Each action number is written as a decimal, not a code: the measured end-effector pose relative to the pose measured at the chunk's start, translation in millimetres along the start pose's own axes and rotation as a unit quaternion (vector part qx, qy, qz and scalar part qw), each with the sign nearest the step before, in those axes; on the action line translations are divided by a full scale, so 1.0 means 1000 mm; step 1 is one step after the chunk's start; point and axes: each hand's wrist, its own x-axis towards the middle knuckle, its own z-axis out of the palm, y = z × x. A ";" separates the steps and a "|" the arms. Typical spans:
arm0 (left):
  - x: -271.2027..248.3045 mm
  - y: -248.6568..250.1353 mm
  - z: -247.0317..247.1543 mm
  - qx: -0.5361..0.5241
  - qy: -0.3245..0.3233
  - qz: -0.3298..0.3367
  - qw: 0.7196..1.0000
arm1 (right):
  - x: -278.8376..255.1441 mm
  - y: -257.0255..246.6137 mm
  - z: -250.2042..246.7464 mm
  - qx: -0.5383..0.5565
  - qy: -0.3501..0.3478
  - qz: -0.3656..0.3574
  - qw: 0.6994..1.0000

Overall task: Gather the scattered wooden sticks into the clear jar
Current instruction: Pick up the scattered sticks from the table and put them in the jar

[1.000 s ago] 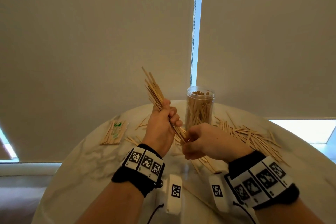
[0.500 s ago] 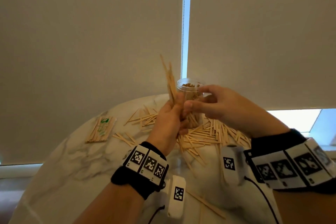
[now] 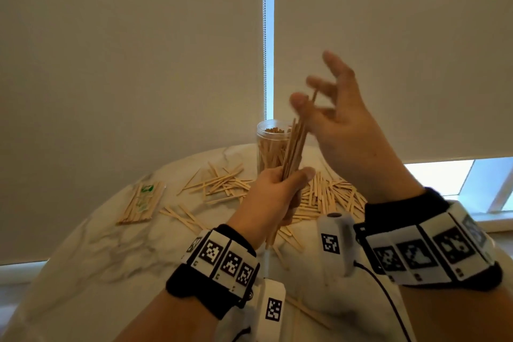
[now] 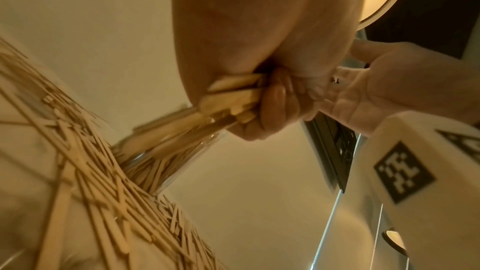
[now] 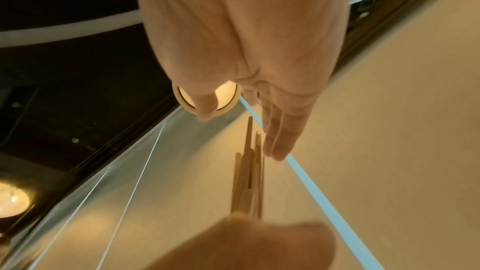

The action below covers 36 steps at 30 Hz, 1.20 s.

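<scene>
My left hand (image 3: 273, 197) grips a bundle of wooden sticks (image 3: 294, 148) upright, in front of the clear jar (image 3: 270, 144), which stands at the table's far edge and holds many sticks. The left wrist view shows the fingers (image 4: 275, 101) curled round the bundle's lower ends (image 4: 233, 97), with the jar (image 4: 166, 151) behind. My right hand (image 3: 337, 116) is raised beside the bundle's top, fingers spread and straight; its blurred fingertips are close to the stick tips (image 5: 249, 163), contact unclear. Many loose sticks (image 3: 327, 197) lie scattered around the jar.
The round marble table (image 3: 97, 253) carries a small wrapped packet of sticks (image 3: 143, 201) at the left. More sticks (image 3: 222, 180) lie left of the jar, and a few lie near my wrists. Closed blinds (image 3: 138, 50) hang right behind the table.
The right hand left the bundle's lower part, rose past the jar and opened beside the stick tips. The left hand turned the bundle more upright, toward the jar.
</scene>
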 end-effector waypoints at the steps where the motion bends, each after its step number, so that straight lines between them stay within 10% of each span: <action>1: -0.001 0.000 0.001 0.012 -0.015 -0.002 1.000 | -0.001 -0.005 -0.003 -0.021 0.025 -0.031 0.999; 7: -0.004 0.004 0.007 0.019 -0.005 -0.008 1.000 | -0.004 0.007 0.003 -0.191 -0.153 -0.002 0.970; 17: 0.003 0.009 -0.009 -0.138 0.137 0.089 0.977 | -0.003 0.015 0.008 -0.082 -0.128 0.088 0.984; 24: 0.017 0.019 -0.037 -0.374 0.299 0.157 0.864 | -0.014 0.033 0.025 -0.207 -0.442 0.235 0.841; 29: 0.019 0.014 -0.032 -0.379 0.312 0.162 0.856 | -0.013 0.037 0.043 -0.082 -0.338 0.247 0.904; 36: 0.018 0.013 -0.025 -0.341 0.295 0.135 0.882 | -0.013 0.035 0.047 -0.059 -0.349 0.189 0.916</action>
